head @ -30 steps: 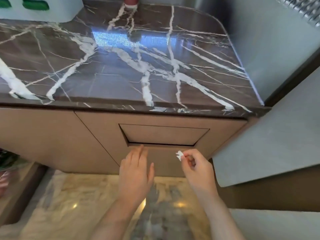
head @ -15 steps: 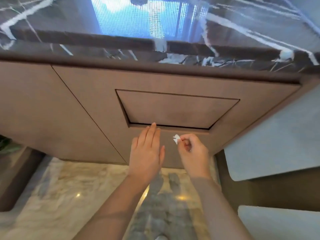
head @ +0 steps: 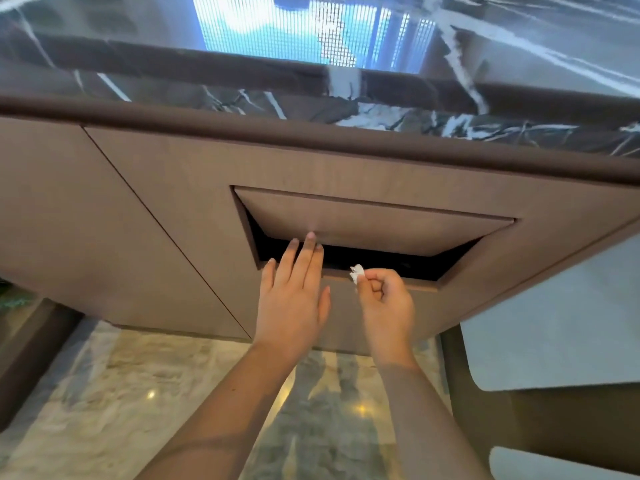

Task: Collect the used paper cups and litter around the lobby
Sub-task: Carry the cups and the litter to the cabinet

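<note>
Right hand [head: 384, 303]: thumb and forefinger pinch a small white scrap of paper [head: 356, 273], the other fingers curled into the palm. It is held back-up just in front of the lower lip of the slot, with the scrap at the edge of the dark opening [head: 398, 263]. Left hand [head: 294, 299]: flat, fingers straight and close together, holding nothing, fingertips pressed on the lower edge of the flap [head: 374, 221], which tilts inward. Both forearms: bare, reaching forward from the bottom of the view, hands side by side, not touching. Flap: rectangular panel set in the brown cabinet front [head: 156, 209]. Above: table [head: 381, 109] with a glossy, dark, white-veined marble top. Below: pale marble floor [head: 121, 393].
</note>
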`<state>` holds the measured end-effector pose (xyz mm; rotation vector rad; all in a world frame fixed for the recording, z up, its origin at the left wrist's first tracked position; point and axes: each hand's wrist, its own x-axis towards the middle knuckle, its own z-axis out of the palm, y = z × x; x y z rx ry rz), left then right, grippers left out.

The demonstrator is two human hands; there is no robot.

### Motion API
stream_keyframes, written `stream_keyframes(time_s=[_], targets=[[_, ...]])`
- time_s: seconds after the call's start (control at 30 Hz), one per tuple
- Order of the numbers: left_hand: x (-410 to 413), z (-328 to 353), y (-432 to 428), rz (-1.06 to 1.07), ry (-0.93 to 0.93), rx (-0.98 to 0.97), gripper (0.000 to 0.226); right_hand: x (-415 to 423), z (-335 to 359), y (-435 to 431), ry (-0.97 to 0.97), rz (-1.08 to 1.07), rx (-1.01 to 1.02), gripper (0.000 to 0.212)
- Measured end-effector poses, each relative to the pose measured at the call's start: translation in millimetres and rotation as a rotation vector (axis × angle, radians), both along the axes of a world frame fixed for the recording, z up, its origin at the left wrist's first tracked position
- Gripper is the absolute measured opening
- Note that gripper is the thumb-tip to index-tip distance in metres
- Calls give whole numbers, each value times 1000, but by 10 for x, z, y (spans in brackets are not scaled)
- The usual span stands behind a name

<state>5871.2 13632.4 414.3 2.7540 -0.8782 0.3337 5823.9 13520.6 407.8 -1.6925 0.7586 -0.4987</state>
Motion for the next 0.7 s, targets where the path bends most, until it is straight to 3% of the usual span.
stream_keyframes(time_s=[0.23,0.5,0.7], targets=[[162,8,-105,-3,7,-21,60,197,-22,-257,29,-85,-71,2],[170,-35,-129,4,2,-91,58,512,-68,-398,99,-238,66,12],[161,-26,-110,11,1,-93,57,356,-100,-324,118,-187,2,18]])
